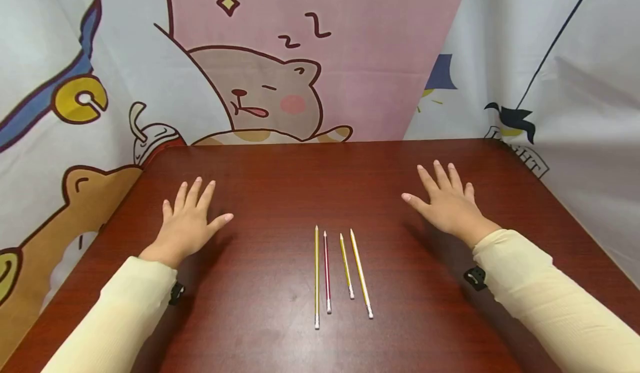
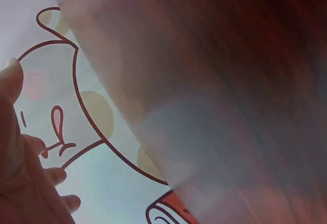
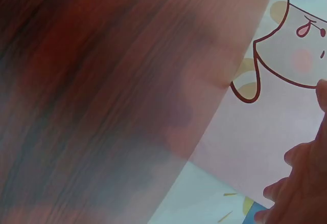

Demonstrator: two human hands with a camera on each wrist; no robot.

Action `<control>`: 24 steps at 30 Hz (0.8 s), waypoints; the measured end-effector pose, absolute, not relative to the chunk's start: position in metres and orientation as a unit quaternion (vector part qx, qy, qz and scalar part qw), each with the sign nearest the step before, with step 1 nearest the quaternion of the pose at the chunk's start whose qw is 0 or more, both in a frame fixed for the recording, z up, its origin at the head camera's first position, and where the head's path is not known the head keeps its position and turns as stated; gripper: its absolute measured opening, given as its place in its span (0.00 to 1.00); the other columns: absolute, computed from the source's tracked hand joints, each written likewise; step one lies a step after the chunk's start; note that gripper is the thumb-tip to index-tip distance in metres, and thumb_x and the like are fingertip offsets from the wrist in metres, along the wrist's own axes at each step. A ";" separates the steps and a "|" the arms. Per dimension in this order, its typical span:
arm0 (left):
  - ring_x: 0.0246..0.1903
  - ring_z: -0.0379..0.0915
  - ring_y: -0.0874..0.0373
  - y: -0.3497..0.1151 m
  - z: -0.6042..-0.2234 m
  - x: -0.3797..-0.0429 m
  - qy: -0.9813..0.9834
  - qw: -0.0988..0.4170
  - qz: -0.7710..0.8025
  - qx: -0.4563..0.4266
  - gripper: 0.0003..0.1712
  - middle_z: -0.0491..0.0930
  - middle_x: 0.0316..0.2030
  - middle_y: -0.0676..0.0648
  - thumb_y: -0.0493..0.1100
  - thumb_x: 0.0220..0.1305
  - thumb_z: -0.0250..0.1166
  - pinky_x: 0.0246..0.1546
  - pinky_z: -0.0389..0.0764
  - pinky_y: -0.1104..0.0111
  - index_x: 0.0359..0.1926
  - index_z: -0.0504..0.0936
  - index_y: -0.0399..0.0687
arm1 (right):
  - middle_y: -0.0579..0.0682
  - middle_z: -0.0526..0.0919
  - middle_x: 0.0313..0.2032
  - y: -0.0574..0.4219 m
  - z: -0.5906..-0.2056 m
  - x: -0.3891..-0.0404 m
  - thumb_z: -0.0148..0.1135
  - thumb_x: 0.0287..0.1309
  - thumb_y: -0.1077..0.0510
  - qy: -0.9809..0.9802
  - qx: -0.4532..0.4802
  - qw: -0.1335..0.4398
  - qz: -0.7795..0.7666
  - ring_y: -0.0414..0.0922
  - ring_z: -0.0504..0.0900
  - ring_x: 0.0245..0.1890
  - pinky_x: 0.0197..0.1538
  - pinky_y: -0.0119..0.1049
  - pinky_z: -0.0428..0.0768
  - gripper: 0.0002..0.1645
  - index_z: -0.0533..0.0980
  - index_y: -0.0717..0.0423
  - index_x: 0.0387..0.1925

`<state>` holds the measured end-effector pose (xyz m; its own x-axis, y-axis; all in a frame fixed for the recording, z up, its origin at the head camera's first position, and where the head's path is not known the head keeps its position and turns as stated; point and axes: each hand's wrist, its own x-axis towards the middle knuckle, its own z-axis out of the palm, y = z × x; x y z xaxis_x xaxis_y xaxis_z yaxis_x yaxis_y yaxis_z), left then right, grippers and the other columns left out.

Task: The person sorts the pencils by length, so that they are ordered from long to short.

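- L hand [image 1: 185,228] seen at L of table [image 1: 270,184], palm down; fingers spread, released, thumb angled inward twd pencils.
- R hand [image 1: 447,203] seen at R, palm down; fingers likewise spread & released, thumb pointed inward.
- Shadows are cast on tabletop beside both hands; table contact can't be confirmed.
- 4 pencils laid approx. mid-table, between hands, well apart from both; tips pointed twd far edge, white butt ends twd near side.
- Order L→R: olive-yellow pencil [image 1: 317,278], approx. straight; red pencil [image 1: 327,273], just beside it; short yellow pencil [image 1: 346,265], slightly slanted; long yellow pencil [image 1: 361,273], slanted, butt end set furthest R.
- Pencils spaced w/ narrow gaps, none touching. L hand is nearest olive-yellow one, R hand nearest long yellow one.
- Cream sleeves [image 1: 520,278] worn on both arms; small blk device [image 1: 475,278] seen under each cuff.
- Table backed by printed cloth [image 1: 370,84]; sleeping bear [image 1: 275,92] depicted behind far edge.
- Wrist views: tabletop blurred, fingers partly shown vs. cloth.
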<state>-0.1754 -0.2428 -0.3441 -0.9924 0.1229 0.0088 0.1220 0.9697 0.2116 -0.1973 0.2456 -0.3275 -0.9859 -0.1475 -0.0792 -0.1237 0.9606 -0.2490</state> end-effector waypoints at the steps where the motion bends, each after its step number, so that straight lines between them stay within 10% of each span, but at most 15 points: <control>1: 0.71 0.26 0.32 -0.242 -0.344 -0.175 0.992 -0.002 0.112 0.064 0.52 0.37 0.74 0.33 0.69 0.66 0.50 0.61 0.34 0.28 0.76 0.41 0.45 | 0.63 0.29 0.74 0.245 -0.328 -0.197 0.35 0.61 0.22 0.988 -0.071 0.048 -0.129 0.65 0.23 0.71 0.63 0.75 0.32 0.56 0.37 0.51 0.76; 24: 0.72 0.38 0.35 -0.206 -0.334 -0.169 0.937 0.015 0.335 0.099 0.50 0.43 0.74 0.35 0.60 0.64 0.61 0.67 0.49 0.37 0.76 0.46 0.46 | 0.63 0.46 0.74 0.223 -0.329 -0.187 0.53 0.61 0.31 0.947 -0.078 0.049 -0.306 0.62 0.46 0.73 0.70 0.63 0.50 0.56 0.42 0.56 0.76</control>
<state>-0.1693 -0.2060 -0.3340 -0.9798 0.1962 0.0380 0.1758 0.7561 0.6303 -0.1869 0.2232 -0.3286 -0.9829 -0.1782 -0.0456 -0.1178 0.8002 -0.5881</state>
